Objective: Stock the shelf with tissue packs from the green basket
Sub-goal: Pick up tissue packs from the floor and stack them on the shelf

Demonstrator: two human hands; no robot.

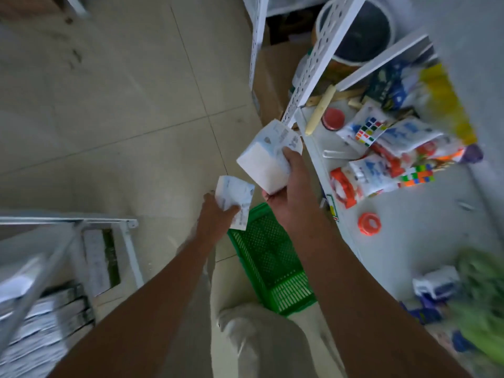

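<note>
Over the green basket (268,257), both hands are loaded: right hand (293,197) wrapped round a tissue pack (268,155), thumb on top, near the shelf (403,219) edge at right. Left hand (215,216) clamps a smaller pack (234,196) by its lower end, just left of the basket. Basket looks empty where visible. Risks: left grip is only on one end, so the pack could pivot and drop. Shelf's far end is cluttered with puzzle cubes (368,129) and bags; setting down there could knock them.
</note>
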